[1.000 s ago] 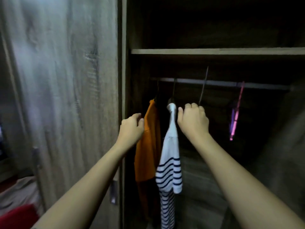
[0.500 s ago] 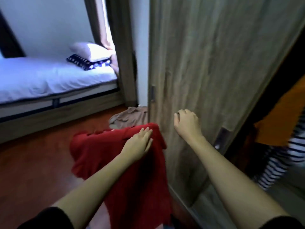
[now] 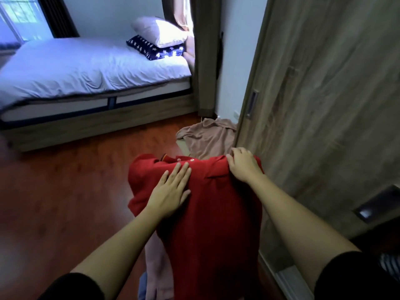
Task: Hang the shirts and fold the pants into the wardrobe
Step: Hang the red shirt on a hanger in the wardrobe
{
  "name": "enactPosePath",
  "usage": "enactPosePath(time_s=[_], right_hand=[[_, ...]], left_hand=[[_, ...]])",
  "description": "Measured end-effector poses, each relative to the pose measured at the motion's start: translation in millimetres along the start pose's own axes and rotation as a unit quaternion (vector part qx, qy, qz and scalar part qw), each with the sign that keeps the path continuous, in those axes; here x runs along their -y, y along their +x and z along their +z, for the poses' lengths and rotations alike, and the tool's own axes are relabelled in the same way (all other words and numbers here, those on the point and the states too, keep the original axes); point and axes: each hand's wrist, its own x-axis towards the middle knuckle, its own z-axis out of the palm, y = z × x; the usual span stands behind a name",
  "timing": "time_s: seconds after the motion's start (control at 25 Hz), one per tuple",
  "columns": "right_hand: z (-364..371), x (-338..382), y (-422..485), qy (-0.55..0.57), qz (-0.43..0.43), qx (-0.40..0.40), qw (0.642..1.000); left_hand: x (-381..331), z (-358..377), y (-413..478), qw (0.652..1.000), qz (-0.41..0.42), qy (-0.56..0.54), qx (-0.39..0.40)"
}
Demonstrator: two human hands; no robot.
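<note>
A red polo shirt (image 3: 216,224) is draped in front of me, over a pile of other clothes. My left hand (image 3: 171,189) lies flat on its chest with straight fingers. My right hand (image 3: 243,164) grips the shirt's right shoulder with curled fingers. Beneath the red shirt a pink garment (image 3: 155,269) hangs down. A beige shirt (image 3: 207,137) lies crumpled on the floor just beyond. The wardrobe's wooden sliding door (image 3: 324,105) stands at the right; a bit of striped cloth (image 3: 389,265) shows at its opening.
A bed (image 3: 82,66) with a white cover, a white pillow (image 3: 160,29) and a dark starred pillow (image 3: 151,47) stands at the back left. Reddish wood floor (image 3: 65,202) spreads to the left. A curtain (image 3: 205,57) hangs beside the wardrobe.
I turned away from the hanging rail toward the room. Both hands left the hangers and came down onto the red shirt; the right hand took hold of its shoulder.
</note>
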Motion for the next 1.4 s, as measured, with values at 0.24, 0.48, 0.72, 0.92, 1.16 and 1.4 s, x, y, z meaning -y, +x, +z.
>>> enactPosePath(time_s=[0.24,0.48,0.72,0.92,1.16,1.4], right_hand=[[6.9,10.7,54.9,-0.073,0.109,0.187,0.974],[25.9,7.8,41.4,0.023,0.026,-0.09,0.995],[25.1,-20.5,-7.2,0.089,-0.291,-0.328,0.894],[18.3,-33.1,-34.8,0.089,-0.261,-0.103,0.956],[-4.8,12.0,-7.3,0.087,0.004,-0.087,0.992],[2.4,14.7,-7.6,0.025,-0.019,-0.046,0.998]], left_hand=[[3.1,33.7,3.8,0.995,0.004,0.077,-0.061],[1.7,47.6,2.0,0.99,-0.009,0.088,-0.113],[0.0,50.9,0.2,0.988,-0.003,0.099,-0.123],[-5.5,53.4,-0.3,0.985,-0.016,0.117,-0.125],[-22.0,12.3,11.5,0.968,-0.062,-0.081,-0.229],[-20.8,-57.1,78.7,0.834,-0.453,-0.307,-0.064]])
